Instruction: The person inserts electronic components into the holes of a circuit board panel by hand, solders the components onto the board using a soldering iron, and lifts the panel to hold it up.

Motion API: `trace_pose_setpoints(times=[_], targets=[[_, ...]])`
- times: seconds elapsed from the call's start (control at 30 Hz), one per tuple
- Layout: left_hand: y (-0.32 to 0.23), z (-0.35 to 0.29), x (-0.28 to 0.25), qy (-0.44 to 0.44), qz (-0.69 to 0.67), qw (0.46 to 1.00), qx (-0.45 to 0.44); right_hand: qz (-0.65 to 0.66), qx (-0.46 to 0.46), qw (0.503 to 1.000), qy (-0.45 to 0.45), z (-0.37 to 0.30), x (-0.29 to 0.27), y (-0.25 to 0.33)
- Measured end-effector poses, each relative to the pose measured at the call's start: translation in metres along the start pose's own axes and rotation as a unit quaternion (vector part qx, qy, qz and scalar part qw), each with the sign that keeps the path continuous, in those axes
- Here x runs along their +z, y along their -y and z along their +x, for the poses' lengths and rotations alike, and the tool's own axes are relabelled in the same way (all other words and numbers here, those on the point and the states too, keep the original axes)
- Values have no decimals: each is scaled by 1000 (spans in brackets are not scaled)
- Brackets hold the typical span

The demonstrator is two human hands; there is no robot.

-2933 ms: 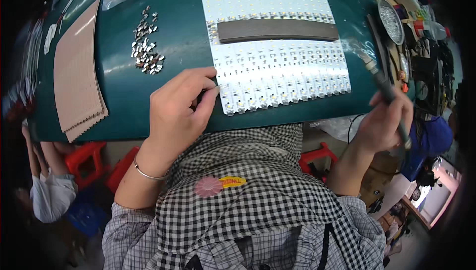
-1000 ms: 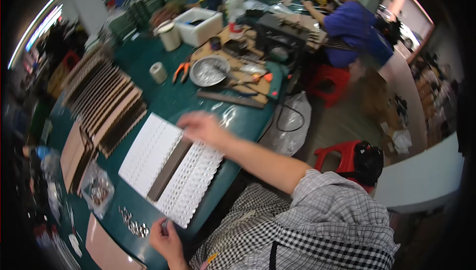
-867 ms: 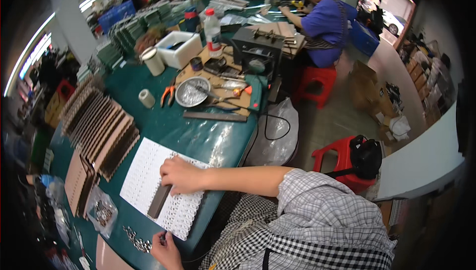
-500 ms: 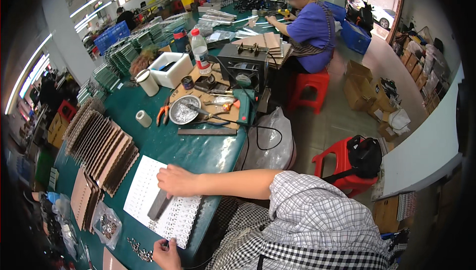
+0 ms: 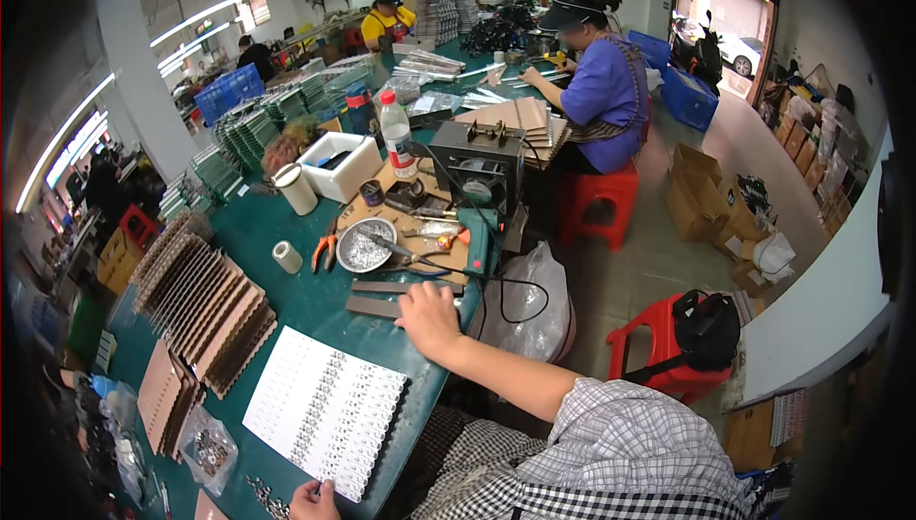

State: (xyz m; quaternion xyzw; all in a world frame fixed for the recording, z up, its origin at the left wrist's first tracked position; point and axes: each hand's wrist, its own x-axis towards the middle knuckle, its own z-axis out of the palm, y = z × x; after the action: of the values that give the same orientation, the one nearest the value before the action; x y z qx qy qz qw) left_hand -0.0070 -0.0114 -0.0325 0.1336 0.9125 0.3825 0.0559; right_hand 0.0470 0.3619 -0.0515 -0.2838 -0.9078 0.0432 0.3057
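Note:
A white panel [image 5: 324, 412] studded with rows of small parts lies flat on the green table [image 5: 286, 305] in front of me. My right hand [image 5: 429, 322] reaches over the table's right edge, its fingers closed on the end of a grey bar [image 5: 372, 307]; a second grey bar [image 5: 384, 286] lies just beyond it. My left hand [image 5: 310, 501] shows only partly at the bottom edge, touching the panel's near corner beside loose small metal parts [image 5: 267, 496]. How its fingers are set is hidden.
Beyond the bars sit a metal bowl [image 5: 363, 245], orange pliers [image 5: 322, 253], a tape roll [image 5: 286, 256] and a black machine [image 5: 477, 162]. Stacks of brown boards [image 5: 200, 310] fill the left. A co-worker in purple [image 5: 596, 91] sits behind; a red stool [image 5: 668, 348] stands right.
My view has swung up and to the right. My right hand has taken the grey bar off the white panel and carried it right, beside the other bar.

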Motion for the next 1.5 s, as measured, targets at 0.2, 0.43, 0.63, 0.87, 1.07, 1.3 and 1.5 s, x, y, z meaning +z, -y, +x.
trace_pose_setpoints(times=[0.2,0.43,0.63,0.87,1.07,1.3,1.5], targets=[[4,1,3,4,-35,999,-20,160,-60,968,185,-23,4,62],[19,-1,-5,23,-305,940,-151,298,23,930,212,-21,-18,63],[-7,-28,-43,-118,-337,934,-26,535,1,839,101,-33,-57,73],[-4,9,-40,-193,-106,971,89,546,-18,833,92,-20,-37,76],[-3,-8,-34,-150,-86,983,66,521,38,834,177,-61,-24,55],[20,-39,-32,-99,-201,972,68,617,-150,748,194,-73,35,9],[18,-46,-27,-101,-248,963,41,746,-30,650,141,-95,24,33]])
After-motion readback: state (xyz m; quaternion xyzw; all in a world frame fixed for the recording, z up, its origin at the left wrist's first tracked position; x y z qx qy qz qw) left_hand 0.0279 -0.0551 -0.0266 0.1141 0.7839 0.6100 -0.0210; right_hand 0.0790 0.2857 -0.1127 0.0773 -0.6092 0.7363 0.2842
